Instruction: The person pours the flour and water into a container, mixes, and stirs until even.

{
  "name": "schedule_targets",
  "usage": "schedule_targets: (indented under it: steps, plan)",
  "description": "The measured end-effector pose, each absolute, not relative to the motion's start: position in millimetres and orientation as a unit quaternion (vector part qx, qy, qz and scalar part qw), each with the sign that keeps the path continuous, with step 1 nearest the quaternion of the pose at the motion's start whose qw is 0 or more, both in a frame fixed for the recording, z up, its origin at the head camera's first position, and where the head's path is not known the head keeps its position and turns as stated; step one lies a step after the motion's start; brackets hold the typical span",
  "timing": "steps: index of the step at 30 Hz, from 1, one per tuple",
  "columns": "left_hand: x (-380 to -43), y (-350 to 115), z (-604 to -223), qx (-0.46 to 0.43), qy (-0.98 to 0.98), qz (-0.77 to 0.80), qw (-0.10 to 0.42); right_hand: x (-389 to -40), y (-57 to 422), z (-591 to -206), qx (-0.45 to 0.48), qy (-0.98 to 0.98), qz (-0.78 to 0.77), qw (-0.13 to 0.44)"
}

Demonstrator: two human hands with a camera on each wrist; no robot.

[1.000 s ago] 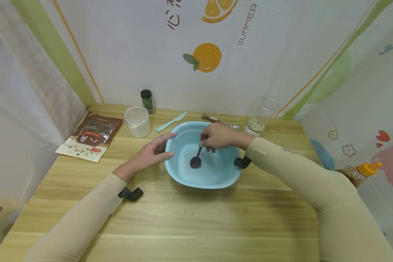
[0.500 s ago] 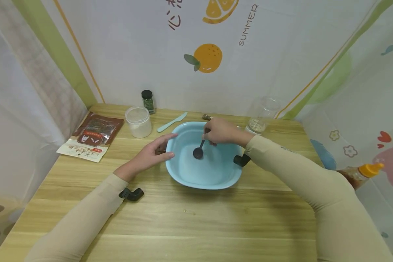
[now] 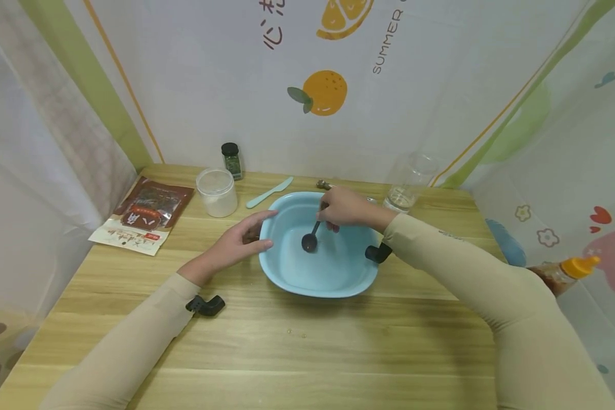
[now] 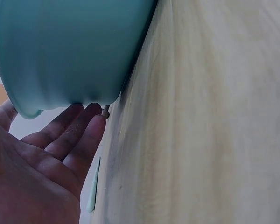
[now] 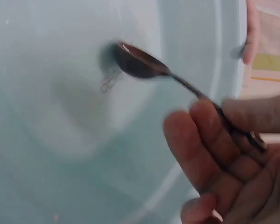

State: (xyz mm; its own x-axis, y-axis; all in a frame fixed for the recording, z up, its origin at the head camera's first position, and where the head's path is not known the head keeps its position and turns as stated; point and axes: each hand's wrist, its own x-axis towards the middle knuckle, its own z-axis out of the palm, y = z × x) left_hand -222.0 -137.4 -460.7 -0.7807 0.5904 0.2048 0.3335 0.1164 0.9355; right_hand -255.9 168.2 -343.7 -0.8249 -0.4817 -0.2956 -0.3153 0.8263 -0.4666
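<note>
A light-blue plastic basin (image 3: 318, 273) sits mid-table. My left hand (image 3: 236, 242) holds its left side, with thumb and forefinger at the rim and the other fingertips against the outer wall, as the left wrist view shows. Reaching over the basin, my right hand (image 3: 345, 206) pinches the thin handle of a small dark spoon (image 5: 140, 65) between thumb and fingers. The bowl of the spoon hangs over the basin floor, apart from it in the right wrist view. A shine shows in the bowl; whether it holds anything I cannot tell.
Behind the basin lie a pale-green knife (image 3: 269, 192) and a partly hidden metal utensil (image 3: 324, 184). A jar of white powder (image 3: 217, 193), a green-herb bottle (image 3: 232, 162) and a brown packet (image 3: 143, 213) stand left; a clear glass container (image 3: 405, 191) and a yellow-capped bottle (image 3: 566, 272) stand right.
Over the last second the right hand and spoon shifted slightly right and away, the spoon bowl moving from left of centre toward the basin's middle. The left hand and basin stayed put.
</note>
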Motion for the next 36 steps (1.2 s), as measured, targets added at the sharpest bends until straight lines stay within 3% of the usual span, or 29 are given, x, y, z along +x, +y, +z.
schedule_targets:
  steps: [5,11,19,26,36]
  plan:
    - [-221,-137,-460,0.312,0.735,0.591,0.114,-258,163,-345,-0.241,0.916,-0.213,0.239]
    - [-221,-137,-460,0.310,0.740,0.585,0.114,-264,166,-348,-0.202,0.942,-0.197,0.180]
    - [-221,-139,-461,0.309,0.742,0.585,0.112,-266,165,-351,-0.216,0.923,-0.229,0.223]
    - [-221,-137,-461,0.309,0.745,0.581,0.109,-270,171,-350,-0.159,0.956,-0.188,0.157]
    - [-222,-137,-459,0.315,0.742,0.582,0.109,-269,165,-346,-0.180,0.950,-0.193,0.165]
